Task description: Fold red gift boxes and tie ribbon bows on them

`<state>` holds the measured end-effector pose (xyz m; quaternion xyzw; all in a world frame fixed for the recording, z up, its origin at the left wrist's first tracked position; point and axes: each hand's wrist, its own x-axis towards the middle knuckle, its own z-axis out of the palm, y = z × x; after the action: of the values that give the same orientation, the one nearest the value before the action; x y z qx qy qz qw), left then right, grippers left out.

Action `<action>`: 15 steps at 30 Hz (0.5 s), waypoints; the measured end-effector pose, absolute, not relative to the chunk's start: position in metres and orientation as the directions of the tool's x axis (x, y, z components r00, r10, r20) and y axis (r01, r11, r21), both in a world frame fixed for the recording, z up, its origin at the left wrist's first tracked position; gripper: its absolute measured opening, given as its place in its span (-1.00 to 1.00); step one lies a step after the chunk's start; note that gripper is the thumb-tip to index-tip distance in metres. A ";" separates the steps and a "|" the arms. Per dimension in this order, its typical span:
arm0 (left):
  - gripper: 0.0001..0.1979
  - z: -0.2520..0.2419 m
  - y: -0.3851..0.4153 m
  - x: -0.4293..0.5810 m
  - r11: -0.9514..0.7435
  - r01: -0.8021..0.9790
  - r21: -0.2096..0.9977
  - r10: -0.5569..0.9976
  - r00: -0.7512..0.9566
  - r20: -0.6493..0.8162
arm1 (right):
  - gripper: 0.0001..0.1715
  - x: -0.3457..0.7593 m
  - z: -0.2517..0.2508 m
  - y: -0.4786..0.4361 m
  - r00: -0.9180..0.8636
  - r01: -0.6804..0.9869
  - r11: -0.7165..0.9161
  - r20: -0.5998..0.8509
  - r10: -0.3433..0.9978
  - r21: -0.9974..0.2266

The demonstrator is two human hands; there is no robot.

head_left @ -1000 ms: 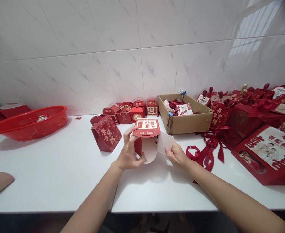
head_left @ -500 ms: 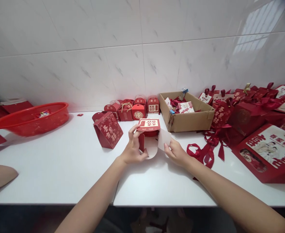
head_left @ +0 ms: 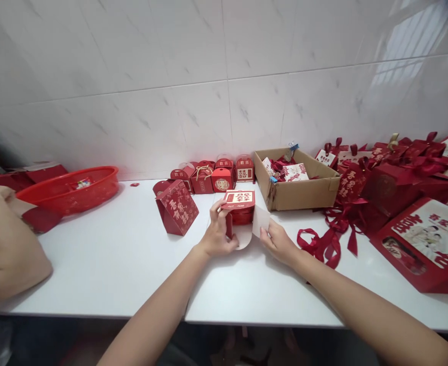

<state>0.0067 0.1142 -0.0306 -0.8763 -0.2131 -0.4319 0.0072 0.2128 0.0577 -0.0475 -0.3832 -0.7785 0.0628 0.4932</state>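
A small red paper gift box [head_left: 240,206], partly unfolded, is between my hands above the white table, its pale inside facing me. My left hand [head_left: 220,234] is closed around its left side, thumb on the lower flap and fingers near the top panel with gold characters. On the right, my right hand [head_left: 278,240] pinches a white side flap [head_left: 261,220] that sticks outward. Left of my hands stands a larger red box with pale lettering [head_left: 179,207], tilted in shape. Behind the held box, several small red boxes [head_left: 224,178] stand against the wall.
An open cardboard box [head_left: 304,195] with red and white packets stands right of centre. Loose dark red ribbons [head_left: 325,244] and a heap of red gift boxes [head_left: 395,178] fill the right. At left are a red plastic basin [head_left: 75,195] and another person's arm [head_left: 12,254].
The view has shifted slightly, moving everything a little to the right. Another person's arm reaches farther in at the left. My hands keep the same hold on the gift box.
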 end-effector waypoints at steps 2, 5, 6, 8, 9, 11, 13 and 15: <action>-0.05 -0.031 0.114 0.007 -0.904 0.380 0.193 0.391 0.559 0.731 | -0.60 0.212 -0.048 0.059 -0.234 0.519 0.699 0.704 0.670 -0.493; -0.05 -0.030 0.110 0.007 -0.907 0.376 0.191 0.382 0.541 0.749 | -0.60 0.212 -0.046 0.059 -0.226 0.499 0.702 0.706 0.671 -0.508; -0.06 -0.028 0.109 0.007 -0.909 0.375 0.184 0.373 0.529 0.762 | -0.60 0.211 -0.045 0.058 -0.218 0.496 0.704 0.713 0.667 -0.507; -0.06 -0.025 0.104 0.007 -0.911 0.377 0.167 0.356 0.515 0.779 | -0.59 0.212 -0.042 0.054 -0.209 0.496 0.713 0.730 0.651 -0.495; -0.06 -0.023 0.103 0.007 -0.912 0.379 0.157 0.348 0.512 0.785 | -0.58 0.212 -0.041 0.051 -0.211 0.497 0.722 0.740 0.639 -0.481; -0.05 -0.020 0.101 0.007 -0.917 0.378 0.130 0.321 0.503 0.803 | -0.55 0.211 -0.038 0.047 -0.210 0.505 0.730 0.755 0.621 -0.460; -0.04 -0.019 0.103 0.006 -0.927 0.363 0.093 0.277 0.497 0.822 | -0.52 0.211 -0.037 0.044 -0.192 0.516 0.726 0.765 0.615 -0.454; -0.04 -0.020 0.106 0.006 -0.934 0.349 0.081 0.261 0.509 0.820 | -0.53 0.211 -0.037 0.044 -0.183 0.524 0.718 0.763 0.620 -0.458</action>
<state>0.0057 0.1062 -0.0199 -0.8673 -0.1759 -0.4633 0.0472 0.2108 0.0440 -0.0373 -0.3725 -0.7677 0.0463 0.5194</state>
